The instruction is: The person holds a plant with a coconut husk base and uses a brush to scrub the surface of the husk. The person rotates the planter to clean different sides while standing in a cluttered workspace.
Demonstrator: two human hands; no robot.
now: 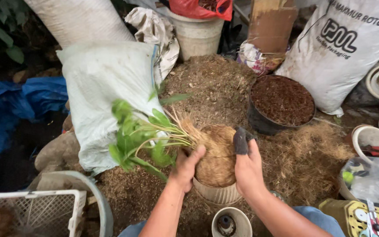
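- Left hand [186, 169] wrapped around the root ball [216, 153], thumb up over the fibrous top, fingers closed beneath.
- Right hand [247, 169] clamped on the other side, a dark strip on one finger [241, 140].
- Root ball lifted just above the ribbed cream pot [218, 193], tipped sideways, green plant [139, 138] hanging out to the left.
- Could crumble: loose fibres, a hard squeeze, and the ball might break apart over the pot.
- Leaves pressed near the white sack [101, 87]; thin stems might snap under the plant's own weight at that tilt.
- Ground heaped with brown coconut husk [207, 83], soft and uneven.
- Crowded potting corner: black pot of soil [281, 103], printed white bag [343, 48], white pail [196, 35], small white cup [231, 221], blue tarp [27, 96], white crate [36, 210].
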